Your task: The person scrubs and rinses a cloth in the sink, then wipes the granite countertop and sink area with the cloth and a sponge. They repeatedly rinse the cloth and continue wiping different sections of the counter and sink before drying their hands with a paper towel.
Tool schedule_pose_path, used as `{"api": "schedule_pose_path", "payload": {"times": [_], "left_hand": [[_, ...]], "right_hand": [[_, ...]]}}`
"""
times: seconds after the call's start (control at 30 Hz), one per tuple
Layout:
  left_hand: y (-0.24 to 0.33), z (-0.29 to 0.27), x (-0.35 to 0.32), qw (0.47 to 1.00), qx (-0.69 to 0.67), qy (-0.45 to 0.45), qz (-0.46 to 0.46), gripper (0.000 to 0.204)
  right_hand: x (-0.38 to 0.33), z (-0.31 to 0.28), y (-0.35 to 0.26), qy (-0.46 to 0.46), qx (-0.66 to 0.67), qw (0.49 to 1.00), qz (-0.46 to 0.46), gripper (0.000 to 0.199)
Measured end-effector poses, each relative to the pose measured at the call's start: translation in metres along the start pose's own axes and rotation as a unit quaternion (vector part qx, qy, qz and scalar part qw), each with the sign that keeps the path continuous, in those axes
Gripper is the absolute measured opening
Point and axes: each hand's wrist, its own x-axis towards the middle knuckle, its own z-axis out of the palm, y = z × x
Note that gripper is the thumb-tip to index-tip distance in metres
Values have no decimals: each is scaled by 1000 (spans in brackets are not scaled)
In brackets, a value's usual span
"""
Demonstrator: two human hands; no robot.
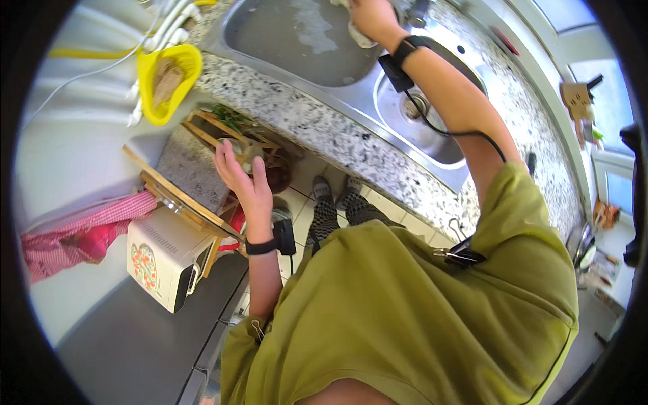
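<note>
Right hand (pixel 370 19): at the steel sink (pixel 283 40), fingers closed round a pale crumpled cloth (pixel 358 35), white and bunched
Left hand (pixel 244 181): fingers loosely spread, holding nothing, hanging over a wooden rack (pixel 202 128)
Nearby: yellow dish (pixel 167 81) on speckled granite counter (pixel 304 115)

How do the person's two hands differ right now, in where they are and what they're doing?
The right hand is stretched out over the steel sink, closed on a pale cloth-like thing; the left hand is lower, beside the granite counter, near a wooden rack. The left hand's fingers are spread around a small glass-like object, though the grip is hard to tell. Both wrists wear a black band.
</note>
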Motion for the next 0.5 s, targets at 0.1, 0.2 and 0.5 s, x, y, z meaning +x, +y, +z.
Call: {"api": "schedule_pose_path", "payload": {"times": [0.1, 0.2, 0.5], "left_hand": [[0, 29, 19, 999, 6, -37, 26, 64], [-2, 57, 44, 993, 31, -78, 81, 66], [-11, 109, 77, 944, 270, -145, 121, 68]], "right_hand": [[-77, -29, 0, -39, -35, 997, -65, 33], [-137, -9, -6, -206, 36, 937, -279, 33], [-158, -42, 193, 94, 603, 630, 479, 20]]}}
